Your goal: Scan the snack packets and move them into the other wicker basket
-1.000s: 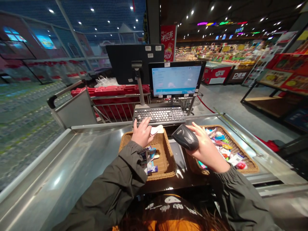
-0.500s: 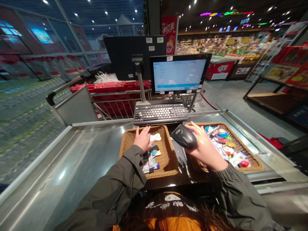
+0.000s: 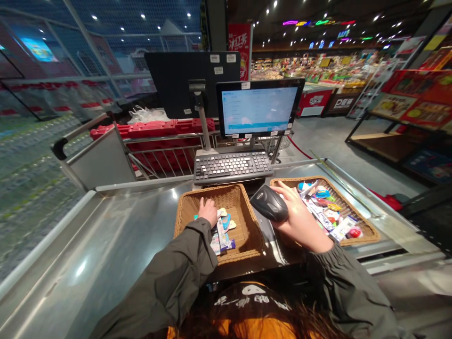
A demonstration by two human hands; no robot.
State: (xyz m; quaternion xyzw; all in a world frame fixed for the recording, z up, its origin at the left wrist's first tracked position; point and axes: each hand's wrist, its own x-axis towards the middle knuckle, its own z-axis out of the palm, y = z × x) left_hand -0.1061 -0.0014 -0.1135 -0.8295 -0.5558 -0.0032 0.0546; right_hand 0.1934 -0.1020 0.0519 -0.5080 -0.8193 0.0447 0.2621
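On the stainless-steel checkout counter (image 3: pixel 106 226), the right brown wicker basket (image 3: pixel 360 230) holds many colourful small packets (image 3: pixel 323 209), the left brown wicker basket (image 3: pixel 247 226) only a few (image 3: pixel 221 238). The right hand (image 3: pixel 300 221) grips a black handheld barcode scanner (image 3: pixel 268 203); the open left hand (image 3: pixel 207 211) touches the few packets.

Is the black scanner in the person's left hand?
No, the right hand holds the black barcode scanner, while the left hand rests in a wicker basket.

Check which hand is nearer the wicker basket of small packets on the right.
Right. The right hand is over the basket's near edge, holding a barcode scanner; the left hand is farther off, in the other wicker basket.
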